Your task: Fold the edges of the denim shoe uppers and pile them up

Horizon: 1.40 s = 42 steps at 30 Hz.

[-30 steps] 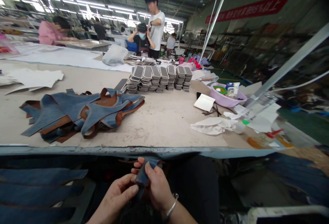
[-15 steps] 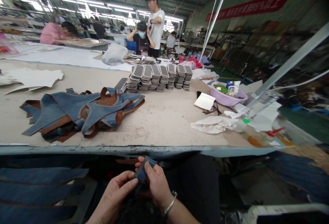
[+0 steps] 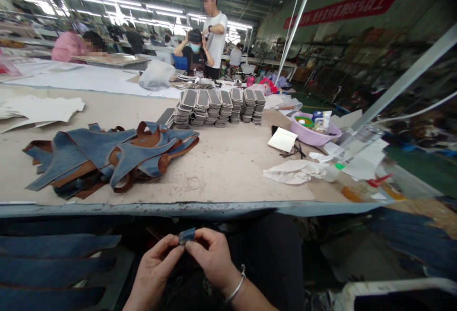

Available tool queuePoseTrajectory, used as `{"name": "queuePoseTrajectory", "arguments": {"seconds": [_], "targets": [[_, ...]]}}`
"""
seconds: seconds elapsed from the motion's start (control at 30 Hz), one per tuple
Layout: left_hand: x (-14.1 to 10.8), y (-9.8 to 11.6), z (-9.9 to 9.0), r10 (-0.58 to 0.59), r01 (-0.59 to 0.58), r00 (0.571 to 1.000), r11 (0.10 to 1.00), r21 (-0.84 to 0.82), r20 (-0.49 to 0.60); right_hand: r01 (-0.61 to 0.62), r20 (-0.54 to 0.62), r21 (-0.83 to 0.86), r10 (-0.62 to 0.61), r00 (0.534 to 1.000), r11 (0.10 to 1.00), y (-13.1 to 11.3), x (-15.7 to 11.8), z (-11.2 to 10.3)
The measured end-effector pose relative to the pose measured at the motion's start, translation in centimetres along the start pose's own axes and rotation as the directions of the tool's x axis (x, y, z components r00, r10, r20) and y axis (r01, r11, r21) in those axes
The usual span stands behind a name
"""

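Observation:
Low in the view, in front of the table's near edge, my left hand (image 3: 157, 265) and my right hand (image 3: 213, 256) meet over my lap. Between their fingertips is a blue leather piece (image 3: 187, 236), bent over at the top. Both thumbs press on its lower edge, and the rest of it is hidden by my fingers. A silver bangle circles my right wrist. On the table beyond lies a loose pile of blue leather pieces (image 3: 139, 154) with brown undersides. Long blue leather strips (image 3: 53, 273) are laid out at the lower left.
Stacks of grey, pale-edged plates (image 3: 221, 106) stand at mid-table. At right are a purple basin (image 3: 314, 135), crumpled white cloth (image 3: 294, 172) and a red-tipped glue bottle (image 3: 364, 189). A slanted metal pole (image 3: 400, 89) rises there. Two people (image 3: 203, 35) are beyond the table.
Both hands have turned the leather piece; its upper end now folds over flat between my fingertips instead of pointing up. My right hand has shifted slightly lower. The view has moved a little.

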<state>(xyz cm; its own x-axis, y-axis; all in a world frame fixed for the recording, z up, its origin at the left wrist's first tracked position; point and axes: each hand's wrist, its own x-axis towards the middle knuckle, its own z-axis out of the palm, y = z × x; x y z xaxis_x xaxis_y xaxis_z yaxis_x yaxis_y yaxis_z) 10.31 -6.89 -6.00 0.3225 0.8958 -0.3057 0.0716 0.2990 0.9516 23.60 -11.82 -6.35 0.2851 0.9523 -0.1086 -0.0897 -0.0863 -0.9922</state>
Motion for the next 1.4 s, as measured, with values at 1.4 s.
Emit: {"name": "queuePoseTrajectory", "arguments": {"seconds": [1.4], "targets": [[0.1,0.0,-0.4,-0.227,0.235,0.928,0.972,0.009,0.295,-0.137,0.219,0.121,0.108,0.97,0.983,2.5,-0.3,-0.2]]}}
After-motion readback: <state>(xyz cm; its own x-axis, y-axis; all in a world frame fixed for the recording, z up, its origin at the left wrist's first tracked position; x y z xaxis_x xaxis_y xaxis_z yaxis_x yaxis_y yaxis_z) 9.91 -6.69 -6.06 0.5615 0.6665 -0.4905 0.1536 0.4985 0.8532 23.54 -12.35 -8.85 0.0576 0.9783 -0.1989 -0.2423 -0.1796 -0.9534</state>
